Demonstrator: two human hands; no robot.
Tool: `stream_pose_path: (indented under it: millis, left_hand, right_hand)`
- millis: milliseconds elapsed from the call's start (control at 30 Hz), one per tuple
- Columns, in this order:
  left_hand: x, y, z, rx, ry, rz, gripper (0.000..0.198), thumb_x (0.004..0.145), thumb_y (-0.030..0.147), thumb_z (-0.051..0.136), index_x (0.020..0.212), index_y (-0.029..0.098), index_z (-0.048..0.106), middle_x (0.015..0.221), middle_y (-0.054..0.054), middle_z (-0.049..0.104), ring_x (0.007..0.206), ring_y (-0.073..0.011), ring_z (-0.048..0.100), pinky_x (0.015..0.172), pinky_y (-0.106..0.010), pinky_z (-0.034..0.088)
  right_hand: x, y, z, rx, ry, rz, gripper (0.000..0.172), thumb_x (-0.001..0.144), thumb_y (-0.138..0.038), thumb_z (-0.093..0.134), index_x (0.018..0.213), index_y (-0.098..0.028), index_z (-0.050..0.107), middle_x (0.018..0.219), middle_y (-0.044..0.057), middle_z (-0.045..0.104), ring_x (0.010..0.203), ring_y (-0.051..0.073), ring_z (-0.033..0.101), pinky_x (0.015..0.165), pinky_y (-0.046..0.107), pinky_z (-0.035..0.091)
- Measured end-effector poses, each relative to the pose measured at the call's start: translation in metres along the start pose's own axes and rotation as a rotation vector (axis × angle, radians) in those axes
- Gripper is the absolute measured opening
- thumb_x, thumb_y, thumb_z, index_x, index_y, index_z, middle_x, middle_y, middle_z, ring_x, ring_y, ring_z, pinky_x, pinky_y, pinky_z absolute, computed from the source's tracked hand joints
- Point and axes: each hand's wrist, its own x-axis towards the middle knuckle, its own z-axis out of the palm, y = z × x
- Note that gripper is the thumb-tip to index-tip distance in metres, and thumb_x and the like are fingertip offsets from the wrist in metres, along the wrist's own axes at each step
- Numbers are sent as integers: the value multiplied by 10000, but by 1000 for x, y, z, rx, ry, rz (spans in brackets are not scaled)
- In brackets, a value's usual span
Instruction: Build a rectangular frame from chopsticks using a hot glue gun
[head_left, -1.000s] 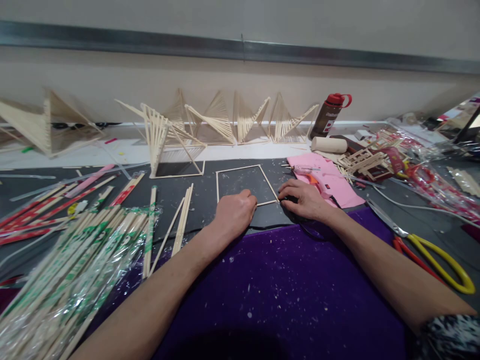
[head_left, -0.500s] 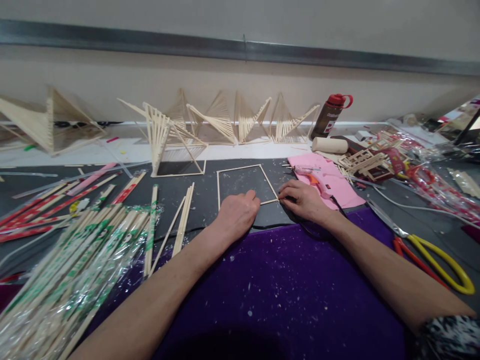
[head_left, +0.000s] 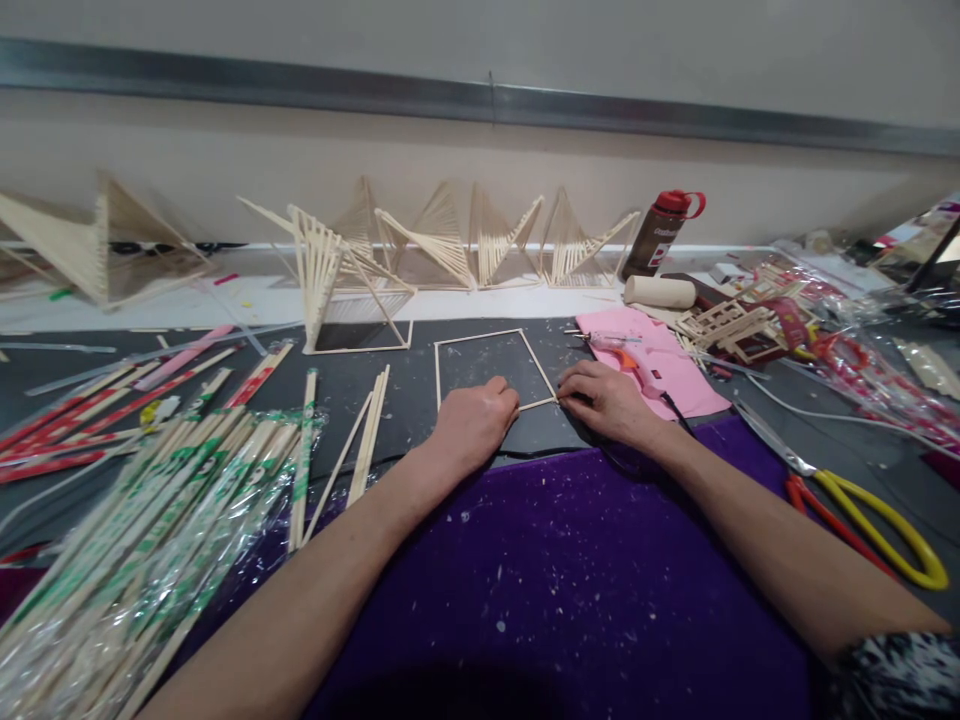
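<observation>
A four-sided frame of thin wooden sticks (head_left: 538,365) lies flat on the dark table in front of me. My left hand (head_left: 478,418) is closed over its near side, fingers pressed together and covering part of that stick. At the near right corner, my right hand (head_left: 604,400) pinches the frame between thumb and fingers. Just beyond this hand, a pink glue gun (head_left: 626,352) lies on a pink sheet (head_left: 694,380). Several loose sticks (head_left: 367,440) rest to the left of the frame.
Twisted stick models (head_left: 322,265) stand along the back, beside a red-capped bottle (head_left: 654,235). Wrapped chopsticks (head_left: 172,500) cover the left side. Large scissors (head_left: 810,467) lie at the right, near a white cord (head_left: 825,410). Purple cloth (head_left: 555,590) spreads in front.
My left hand has shifted very slightly left along the near stick. The right hand stays at the corner, and the frame has not visibly moved.
</observation>
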Motion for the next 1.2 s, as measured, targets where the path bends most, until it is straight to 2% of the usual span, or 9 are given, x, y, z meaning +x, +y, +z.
stream_pose_path:
  millis: [200,400,467,700,867,1200]
  left_hand:
    - [-2,3,-2,86,3,93,182,863,144,391,841,150,572,835,-64,569,660,-179,571,486,-273,337]
    - [0,1,-3,2,-11,17,216,871,328,435,863,175,588,875,-42,582,685,-168,579,486,-260,327]
    - [2,-1,-2,-31,-18,-14,230,877,340,421,873,184,590,881,-35,584,676,-159,575,490,-257,325]
    - [1,1,4,-13,20,24,246,901,253,350,840,165,571,856,-51,571,625,-146,549,480,-260,308]
    - [0,5,6,45,51,56,221,891,198,351,822,151,556,828,-63,560,624,-167,564,460,-271,298]
    - [-2,11,3,58,32,19,219,872,148,340,821,142,553,811,-80,551,622,-185,576,465,-282,349]
  right_hand:
    - [0,0,-1,-1,-12,0,110,821,-192,518,832,-203,627,901,48,611,846,165,544,750,301,424]
    - [0,0,0,1,1,5,105,816,-187,521,829,-208,622,893,44,612,842,164,546,745,297,423]
    - [0,0,0,2,9,2,102,812,-184,525,829,-209,622,900,44,611,845,165,546,749,298,422]
    - [0,-1,0,-3,-10,9,107,819,-192,523,833,-201,629,898,48,610,842,168,543,750,303,426]
    - [-1,0,1,6,0,6,111,812,-187,529,836,-204,637,895,50,615,842,169,547,743,307,428]
    - [-1,-1,-3,8,-27,-8,148,827,-190,503,850,-208,648,910,55,616,857,167,552,744,302,431]
